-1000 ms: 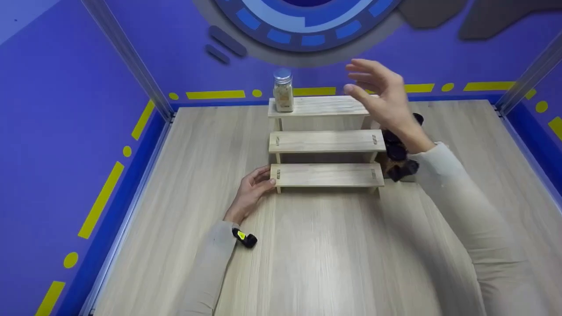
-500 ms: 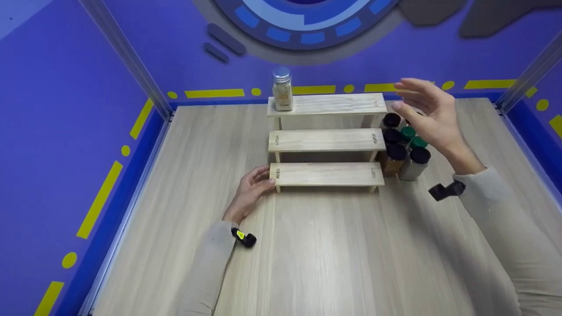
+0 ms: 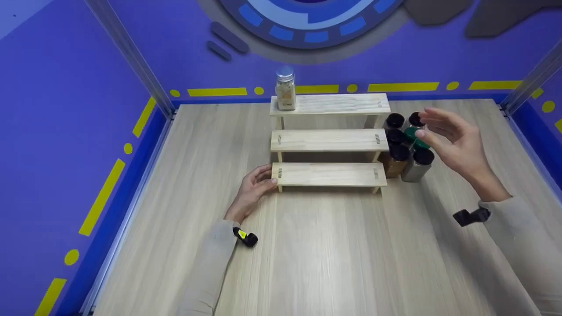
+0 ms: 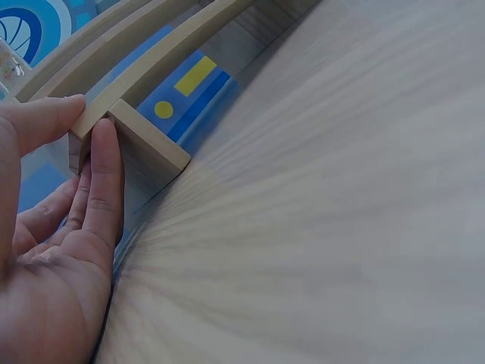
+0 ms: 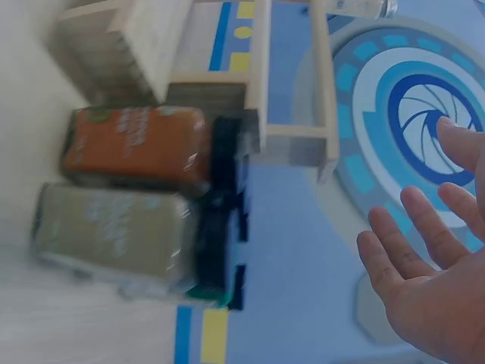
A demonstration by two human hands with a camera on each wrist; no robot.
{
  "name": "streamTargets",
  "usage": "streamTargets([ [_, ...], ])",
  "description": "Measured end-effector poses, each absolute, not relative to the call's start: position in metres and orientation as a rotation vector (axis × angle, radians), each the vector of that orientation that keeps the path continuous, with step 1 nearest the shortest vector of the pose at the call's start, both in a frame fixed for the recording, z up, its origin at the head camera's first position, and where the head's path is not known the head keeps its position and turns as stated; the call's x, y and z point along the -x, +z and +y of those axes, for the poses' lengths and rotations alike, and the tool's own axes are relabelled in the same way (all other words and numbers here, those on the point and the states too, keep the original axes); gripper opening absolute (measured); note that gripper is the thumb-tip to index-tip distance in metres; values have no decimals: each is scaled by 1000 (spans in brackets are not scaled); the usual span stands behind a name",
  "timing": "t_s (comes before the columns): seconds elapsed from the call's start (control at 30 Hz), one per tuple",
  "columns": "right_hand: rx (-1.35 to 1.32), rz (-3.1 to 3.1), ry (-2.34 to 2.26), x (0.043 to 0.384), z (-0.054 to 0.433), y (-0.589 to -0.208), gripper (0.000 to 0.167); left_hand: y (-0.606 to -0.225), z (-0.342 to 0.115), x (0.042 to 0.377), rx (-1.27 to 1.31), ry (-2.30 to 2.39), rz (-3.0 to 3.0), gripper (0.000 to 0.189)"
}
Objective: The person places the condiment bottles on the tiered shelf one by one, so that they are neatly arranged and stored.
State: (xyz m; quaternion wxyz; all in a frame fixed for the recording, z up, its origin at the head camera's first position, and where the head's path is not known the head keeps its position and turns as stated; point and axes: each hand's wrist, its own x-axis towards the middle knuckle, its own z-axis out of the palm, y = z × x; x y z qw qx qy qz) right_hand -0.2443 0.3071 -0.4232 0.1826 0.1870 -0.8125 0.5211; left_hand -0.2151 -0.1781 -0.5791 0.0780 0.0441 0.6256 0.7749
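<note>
A three-step wooden spice rack stands on the table. My left hand grips the left end of its lowest step; in the left wrist view the thumb lies on the board and the fingers reach beneath it. A glass spice jar with a silver lid stands upright on the left of the top step. My right hand, fingers relaxed and holding nothing, hovers beside several spice jars to the rack's right. Among them are an orange-brown one and a grey-beige one, both black-lidded, and green-lidded ones partly hidden.
The wooden tabletop extends in front of the rack. Blue-purple panels with yellow marks wall in the left, back and right sides. Metal posts stand at the back corners.
My right hand has moved right and down from above the rack's top step to beside the group of jars, uncovering them. The left hand stays on the rack.
</note>
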Motion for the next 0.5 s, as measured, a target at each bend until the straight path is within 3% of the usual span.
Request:
streamTargets([
  [0.5, -387, -2380, 1448, 230, 341, -484, 56, -580, -178, 215, -114, 2326, 1863, 58],
])
